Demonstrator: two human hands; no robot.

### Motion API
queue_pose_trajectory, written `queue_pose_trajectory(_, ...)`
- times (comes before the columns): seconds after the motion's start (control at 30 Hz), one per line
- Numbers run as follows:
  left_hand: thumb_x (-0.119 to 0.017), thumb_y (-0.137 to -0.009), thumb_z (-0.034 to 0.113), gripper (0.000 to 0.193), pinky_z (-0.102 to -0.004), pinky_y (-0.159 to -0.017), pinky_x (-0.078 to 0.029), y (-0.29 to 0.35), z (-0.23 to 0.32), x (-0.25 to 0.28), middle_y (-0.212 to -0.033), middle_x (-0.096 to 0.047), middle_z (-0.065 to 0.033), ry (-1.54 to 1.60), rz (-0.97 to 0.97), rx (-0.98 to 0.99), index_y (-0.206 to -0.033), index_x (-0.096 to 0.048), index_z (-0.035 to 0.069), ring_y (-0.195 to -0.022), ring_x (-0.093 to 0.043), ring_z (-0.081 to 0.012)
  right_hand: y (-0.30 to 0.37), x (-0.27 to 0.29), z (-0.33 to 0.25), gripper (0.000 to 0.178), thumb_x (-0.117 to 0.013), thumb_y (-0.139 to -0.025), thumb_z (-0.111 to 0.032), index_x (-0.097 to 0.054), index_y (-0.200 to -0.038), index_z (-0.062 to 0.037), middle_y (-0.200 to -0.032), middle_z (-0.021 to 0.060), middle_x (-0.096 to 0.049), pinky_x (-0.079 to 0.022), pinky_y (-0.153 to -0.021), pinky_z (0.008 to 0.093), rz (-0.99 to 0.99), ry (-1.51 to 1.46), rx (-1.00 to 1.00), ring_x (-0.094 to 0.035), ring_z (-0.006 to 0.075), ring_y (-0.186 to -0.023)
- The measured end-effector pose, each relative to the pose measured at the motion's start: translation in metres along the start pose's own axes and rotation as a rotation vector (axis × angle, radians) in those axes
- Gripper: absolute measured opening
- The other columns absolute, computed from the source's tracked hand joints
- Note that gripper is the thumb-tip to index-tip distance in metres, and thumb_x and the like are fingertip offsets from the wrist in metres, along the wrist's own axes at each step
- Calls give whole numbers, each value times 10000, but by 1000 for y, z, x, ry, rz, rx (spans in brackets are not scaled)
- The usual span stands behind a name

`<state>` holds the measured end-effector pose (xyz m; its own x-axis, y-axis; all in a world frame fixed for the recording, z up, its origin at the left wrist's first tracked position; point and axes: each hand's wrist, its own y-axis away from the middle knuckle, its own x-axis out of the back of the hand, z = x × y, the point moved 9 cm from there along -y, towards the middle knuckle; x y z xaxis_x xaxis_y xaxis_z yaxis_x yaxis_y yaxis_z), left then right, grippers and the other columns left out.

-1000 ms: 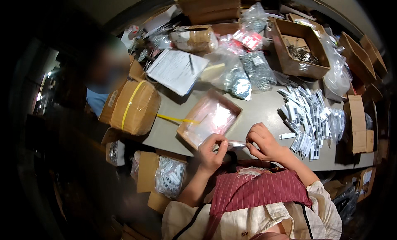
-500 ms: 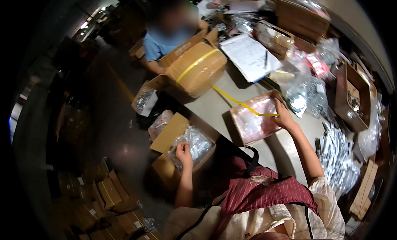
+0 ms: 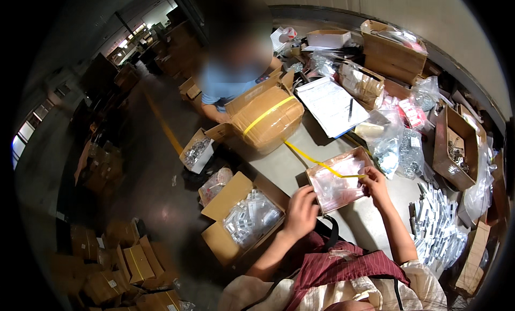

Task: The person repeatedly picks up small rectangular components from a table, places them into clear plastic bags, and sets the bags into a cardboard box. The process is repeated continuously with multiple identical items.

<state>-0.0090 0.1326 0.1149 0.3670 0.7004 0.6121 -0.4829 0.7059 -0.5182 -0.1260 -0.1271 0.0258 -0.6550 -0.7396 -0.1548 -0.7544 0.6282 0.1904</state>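
Bag-filled carton [image 3: 354,153] lies under a yellow strap [image 3: 316,162], long axis toward far right; your left grip [image 3: 301,210] and right grip [image 3: 374,183] curl at its ends, closure and hold unclear.

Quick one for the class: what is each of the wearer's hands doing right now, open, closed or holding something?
Left hand: blurred at the box's edge; grip cannot be told.
Right hand: closed, apparently pinching the yellow strap.
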Motion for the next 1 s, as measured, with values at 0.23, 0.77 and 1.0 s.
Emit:
queue_pose_trajectory(0.23,-674,-877,30,422,-381,-837,-545,-33,92,-89,-1060,-651,-126,67,-262,-384,-1294,-618,38,-947,-645,-301,78,-4,-22,493,-638,-894,-60,-506,-1366,-9,-769,125,-690,-419,-409,269,-57,-58,-67,-570,135,-478)
queue_pose_trajectory(0.77,-695,-904,110,190,-371,-803,-543,-32,105,-174,-970,-725,-151,576,-733,-29,-1057,-725,3,-896,-702,-282,160,76,-3,136,-779,-864,-74,-699,-927,15,-828,57,-701,-513,-733,279,71,204,22,-636,127,-761)
queue_pose_trajectory(1.0,-649,-919,87,118,-424,-702,-506,-46,129,-164,-864,-647,-193,519,-501,-202,-907,-611,-25,-788,-638,-364,175,80,8,124,-777,-857,-92,-684,-849,-10,-800,32,-684,-467,-978,345,39,115,-90,-618,128,-785)
